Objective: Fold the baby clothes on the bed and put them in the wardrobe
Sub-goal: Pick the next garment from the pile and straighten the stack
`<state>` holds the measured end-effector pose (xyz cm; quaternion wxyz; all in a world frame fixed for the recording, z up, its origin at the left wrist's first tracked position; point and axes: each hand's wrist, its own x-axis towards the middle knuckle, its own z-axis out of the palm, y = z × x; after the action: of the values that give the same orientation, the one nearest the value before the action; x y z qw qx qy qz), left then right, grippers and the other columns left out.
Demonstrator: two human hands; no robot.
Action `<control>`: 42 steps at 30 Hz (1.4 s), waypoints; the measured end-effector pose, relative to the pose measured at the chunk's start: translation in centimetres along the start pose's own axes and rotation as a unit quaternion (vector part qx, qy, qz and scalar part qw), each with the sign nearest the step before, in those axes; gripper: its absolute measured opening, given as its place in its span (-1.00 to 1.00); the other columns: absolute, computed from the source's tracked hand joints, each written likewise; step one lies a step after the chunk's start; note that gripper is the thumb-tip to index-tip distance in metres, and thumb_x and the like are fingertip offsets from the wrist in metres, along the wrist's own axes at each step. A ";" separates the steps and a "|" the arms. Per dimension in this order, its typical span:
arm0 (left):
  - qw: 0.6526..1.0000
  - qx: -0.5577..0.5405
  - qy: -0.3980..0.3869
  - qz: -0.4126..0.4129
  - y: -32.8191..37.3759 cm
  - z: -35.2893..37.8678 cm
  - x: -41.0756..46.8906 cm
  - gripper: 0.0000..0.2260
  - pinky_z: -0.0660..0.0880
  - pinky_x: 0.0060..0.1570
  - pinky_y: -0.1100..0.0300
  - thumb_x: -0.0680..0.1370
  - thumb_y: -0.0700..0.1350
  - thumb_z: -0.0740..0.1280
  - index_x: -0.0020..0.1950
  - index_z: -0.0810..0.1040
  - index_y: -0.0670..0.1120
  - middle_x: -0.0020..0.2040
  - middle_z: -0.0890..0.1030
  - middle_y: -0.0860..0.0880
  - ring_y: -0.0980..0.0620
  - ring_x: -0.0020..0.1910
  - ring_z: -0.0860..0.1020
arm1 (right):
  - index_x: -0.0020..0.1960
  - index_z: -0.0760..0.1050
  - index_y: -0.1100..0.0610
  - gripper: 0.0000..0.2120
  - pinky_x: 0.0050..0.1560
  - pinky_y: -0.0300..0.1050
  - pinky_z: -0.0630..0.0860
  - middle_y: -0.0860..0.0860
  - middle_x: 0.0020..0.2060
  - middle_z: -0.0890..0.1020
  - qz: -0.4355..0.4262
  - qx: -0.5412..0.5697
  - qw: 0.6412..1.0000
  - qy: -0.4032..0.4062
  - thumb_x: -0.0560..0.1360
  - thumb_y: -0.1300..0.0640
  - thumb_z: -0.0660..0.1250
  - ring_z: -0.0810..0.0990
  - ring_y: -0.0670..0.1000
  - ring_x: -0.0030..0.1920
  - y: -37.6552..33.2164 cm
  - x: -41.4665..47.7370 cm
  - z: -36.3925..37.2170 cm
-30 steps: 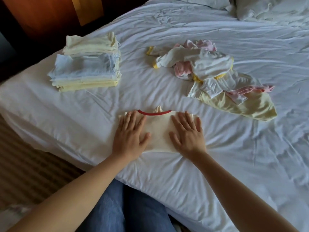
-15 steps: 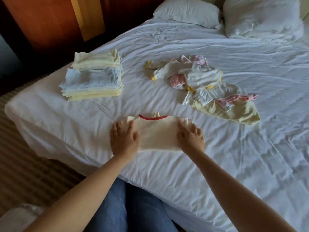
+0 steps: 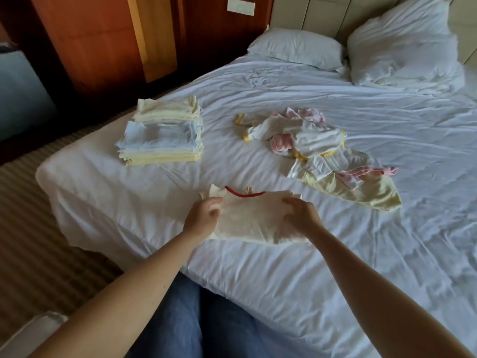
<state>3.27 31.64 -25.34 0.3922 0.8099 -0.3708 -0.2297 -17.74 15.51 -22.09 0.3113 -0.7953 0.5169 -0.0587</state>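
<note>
Left hand (image 3: pixel 204 215) and right hand (image 3: pixel 300 215) both grip cream shirt (image 3: pixel 247 219) between them on bed (image 3: pixel 284 275); folded stack (image 3: pixel 162 135) beyond left hand, loose clothes (image 3: pixel 317 153) beyond right.

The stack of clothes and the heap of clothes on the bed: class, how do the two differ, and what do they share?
The stack is folded flat with edges aligned; the heap is crumpled and sprawling. The stack lies near the left edge of the bed; the heap nearer the middle. The heap shows pink pieces; the stack shows none. Both rest on its white sheet.
</note>
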 end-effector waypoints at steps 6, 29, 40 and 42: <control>0.994 -0.022 0.111 0.009 -0.7 -4.6 -0.3 -0.65 0.41 0.11 0.17 0.63 -0.25 0.15 0.37 0.49 -0.01 0.28 0.42 -0.13 -0.08 0.20 0.50 | 0.35 0.49 -0.01 -0.49 0.03 -0.18 0.47 0.17 0.16 0.57 -0.066 0.068 0.994 0.059 0.43 0.25 0.33 0.58 0.14 0.10 -5.0 -0.2 1.1; 0.936 0.279 0.208 -0.044 -13.5 -17.0 7.1 -0.51 0.30 0.27 -0.08 0.46 -0.24 0.36 0.38 0.48 0.02 0.46 0.27 -0.17 -0.22 0.38 0.29 | 0.40 0.39 -0.08 -0.49 0.42 -0.04 0.15 0.01 0.35 0.26 -0.095 -0.094 0.988 0.073 0.45 0.10 0.24 0.24 0.10 0.39 -20.2 6.1 16.3; 0.932 0.355 0.053 0.049 -14.9 -14.7 8.2 -0.31 0.05 0.53 -0.06 0.55 0.23 -0.14 0.55 0.24 -0.13 0.54 0.25 -0.19 -0.18 0.54 0.16 | 0.59 -0.04 -0.06 -0.24 0.53 -0.01 -0.31 -0.01 0.59 -0.02 -0.260 -0.248 0.933 -0.001 0.44 -0.30 -0.33 -0.17 0.00 0.57 -19.2 7.1 18.6; 0.930 0.364 0.033 0.039 -14.4 -15.0 8.3 -0.25 -0.04 0.54 -0.02 0.51 0.26 -0.23 0.59 0.13 -0.10 0.58 0.16 -0.16 -0.13 0.57 0.07 | 0.59 -0.08 -0.05 -0.24 0.52 0.01 -0.31 -0.01 0.59 -0.04 -0.249 -0.259 0.933 -0.023 0.44 -0.30 -0.31 -0.19 0.02 0.57 -19.6 7.3 18.4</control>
<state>24.41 38.19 -28.80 0.0914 0.8889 -0.4474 -0.0369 8.66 22.57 -27.52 0.0819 -0.9526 0.2923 0.0204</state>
